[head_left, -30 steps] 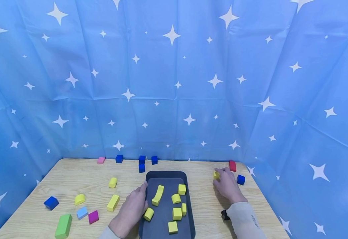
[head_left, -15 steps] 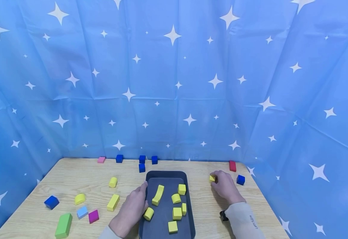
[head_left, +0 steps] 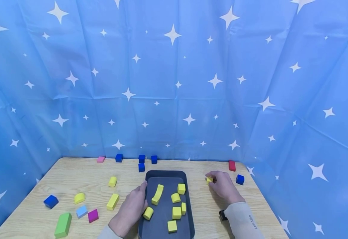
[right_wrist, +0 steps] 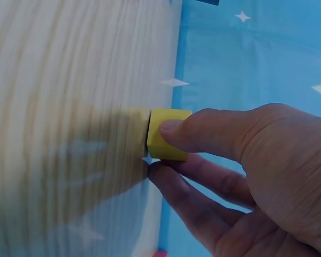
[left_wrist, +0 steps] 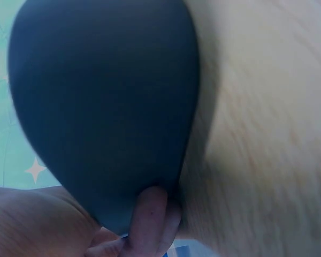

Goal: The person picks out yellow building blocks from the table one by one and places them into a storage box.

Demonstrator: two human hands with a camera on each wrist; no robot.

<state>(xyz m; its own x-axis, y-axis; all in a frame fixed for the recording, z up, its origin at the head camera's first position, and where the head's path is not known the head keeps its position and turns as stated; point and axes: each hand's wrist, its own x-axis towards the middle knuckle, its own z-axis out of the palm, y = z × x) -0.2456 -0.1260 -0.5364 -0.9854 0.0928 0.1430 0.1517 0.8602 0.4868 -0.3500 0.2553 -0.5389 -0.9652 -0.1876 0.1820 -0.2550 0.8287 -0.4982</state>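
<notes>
My right hand (head_left: 224, 188) pinches a small yellow block (right_wrist: 166, 144) between thumb and fingers, low over the right side of the table. In the right wrist view the thumb presses on the block's face, its lower edge right at the wood. My left hand (head_left: 132, 208) grips the left wall of a dark grey tray (head_left: 190, 212), with its fingertips (left_wrist: 150, 209) against the wall in the left wrist view. Several yellow blocks lie in the tray, among them a curved bar (head_left: 157, 194), a cylinder (head_left: 148, 213) and a cube (head_left: 176, 213).
Left of the tray lie a yellow bar (head_left: 112, 202), a yellow cylinder (head_left: 112, 181), a green block (head_left: 63, 225) and a purple block (head_left: 93, 215). Several blue cubes line the far edge. A red block (head_left: 232, 165) and blue cube (head_left: 240, 179) lie right of my right hand.
My right hand has moved a little left and nearer with the yellow block, away from the red block. The left hand and tray stay in place.
</notes>
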